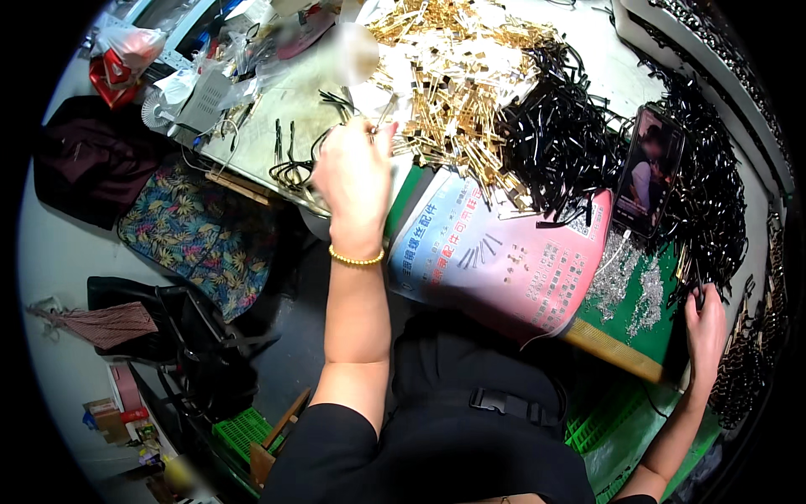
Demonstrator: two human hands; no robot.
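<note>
My left hand (357,172), with a yellow beaded bracelet on its wrist, is raised over the table's near edge, left of the gold pile. Its fingers are curled together; what they hold, if anything, I cannot make out. A few dark curved strips (294,164) lie beside it. At the far right my right hand (707,328) pinches a thin black piece (700,294) at the edge of a heap of glossy black strips (714,181), which look like glasses temples. Slender gold metal pieces (470,101) are heaped at the back, next to another black pile (558,130).
A pink and blue printed sheet (470,273) hangs over the front edge, several small pieces on it. Tiny silvery parts (617,277) lie on a green mat (659,332). A phone (646,172) with a cable leans against the black strips. A small fan (155,109) stands at left.
</note>
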